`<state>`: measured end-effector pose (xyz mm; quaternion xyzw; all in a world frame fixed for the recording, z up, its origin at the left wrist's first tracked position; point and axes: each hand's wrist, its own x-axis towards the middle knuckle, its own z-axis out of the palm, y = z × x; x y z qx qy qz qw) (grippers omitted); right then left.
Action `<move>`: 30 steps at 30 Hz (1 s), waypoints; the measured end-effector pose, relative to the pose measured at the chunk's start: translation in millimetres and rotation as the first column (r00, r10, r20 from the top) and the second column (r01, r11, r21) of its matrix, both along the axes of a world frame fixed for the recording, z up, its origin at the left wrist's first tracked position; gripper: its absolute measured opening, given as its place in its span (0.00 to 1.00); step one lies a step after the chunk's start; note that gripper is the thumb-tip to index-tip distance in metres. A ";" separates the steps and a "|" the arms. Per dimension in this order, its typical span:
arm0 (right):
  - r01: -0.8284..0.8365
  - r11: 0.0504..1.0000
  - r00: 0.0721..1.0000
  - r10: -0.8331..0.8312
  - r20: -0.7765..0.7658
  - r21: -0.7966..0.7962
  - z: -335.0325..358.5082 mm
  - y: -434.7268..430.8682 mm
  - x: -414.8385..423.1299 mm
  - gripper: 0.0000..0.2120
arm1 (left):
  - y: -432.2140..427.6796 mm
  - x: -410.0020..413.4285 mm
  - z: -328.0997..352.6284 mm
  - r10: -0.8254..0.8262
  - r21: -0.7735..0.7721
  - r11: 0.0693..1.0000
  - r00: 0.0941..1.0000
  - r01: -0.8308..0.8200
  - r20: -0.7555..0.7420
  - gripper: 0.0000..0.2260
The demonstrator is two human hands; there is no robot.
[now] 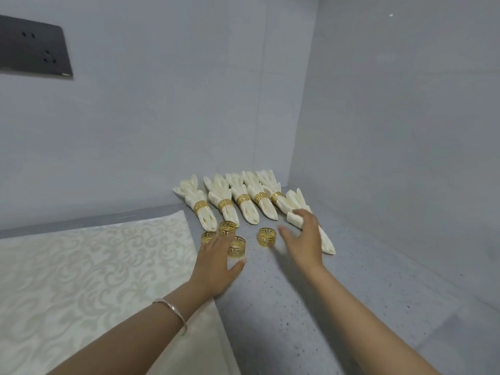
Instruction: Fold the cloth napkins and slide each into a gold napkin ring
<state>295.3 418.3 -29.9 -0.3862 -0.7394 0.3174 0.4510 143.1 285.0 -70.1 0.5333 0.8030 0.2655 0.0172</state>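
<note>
- Five gold rings each hold one folded cream napkin; these five ringed napkins (pixel 244 209) lie side by side at the back of the grey tabletop (pixel 297 307), near the wall.
- A sixth folded napkin (pixel 297 201) lies at the right end of the row with no ring around it.
- Four loose gold rings (pixel 267 237) sit empty in front of the row: three clustered to the left, one apart to the right.
- One patterned cream cloth (pixel 81 266) lies flat on the left.
- My left hand (pixel 216 263), bracelet (pixel 173 312) on the wrist, is spread flat over the cluster of three, grip released, holding nothing.
- My right hand (pixel 305 239) lies over the unringed napkin, fingers spread, grip released; I cannot tell whether it presses down.
</note>
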 end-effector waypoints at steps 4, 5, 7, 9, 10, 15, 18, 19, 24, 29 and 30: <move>-0.244 0.969 0.969 0.245 0.022 -0.047 -17.0 -83.8 -9.6 0.14 | -61.2 -6.3 -11.4 0.051 -0.084 0.995 0.999 -0.050 0.010 0.34; -0.270 0.960 0.961 0.273 0.033 -0.076 -23.3 -103.0 -13.2 0.13 | -81.3 -10.4 -12.9 0.074 -0.122 0.990 0.997 -0.073 0.005 0.32; -0.318 0.939 0.943 0.327 0.052 -0.131 -32.5 -130.8 -19.3 0.13 | -114.5 -16.9 -13.9 0.096 -0.179 0.979 0.995 -0.094 0.002 0.31; -0.378 0.904 0.918 0.394 0.047 -0.198 -38.7 -160.0 -24.2 0.12 | -151.4 -22.6 -12.9 0.107 -0.216 0.971 0.994 -0.101 0.019 0.32; -0.410 0.884 0.899 0.434 0.064 -0.225 -41.6 -176.5 -25.9 0.11 | -172.8 -24.5 -13.1 0.115 -0.232 0.967 0.993 -0.106 0.025 0.33; -0.606 0.760 0.711 0.649 0.270 -0.233 -53.6 -236.8 -15.9 0.13 | -271.1 -25.2 -11.7 0.083 -0.304 0.950 0.995 -0.064 0.049 0.43; -0.729 0.677 0.541 0.663 0.517 -0.105 -55.8 -261.1 1.2 0.18 | -324.8 -25.4 -12.7 0.046 -0.321 0.947 0.998 -0.029 0.047 0.48; -0.765 0.640 0.497 0.659 0.564 -0.074 -55.0 -267.4 6.9 0.20 | -339.1 -24.4 -13.5 0.031 -0.324 0.946 0.999 -0.016 0.041 0.46; -0.830 0.558 0.410 0.632 0.657 -0.019 -46.7 -294.8 23.4 0.21 | -389.8 -6.7 -9.8 -0.031 -0.339 0.940 0.998 0.047 0.052 0.36; -0.837 0.546 0.412 0.579 0.703 0.042 -38.8 -306.4 29.6 0.19 | -399.7 2.7 -6.6 -0.043 -0.314 0.947 0.994 0.071 0.096 0.39; -0.839 0.542 0.412 0.573 0.709 0.049 -37.7 -309.2 31.2 0.19 | -400.8 4.4 -6.1 -0.040 -0.308 0.949 0.994 0.068 0.098 0.38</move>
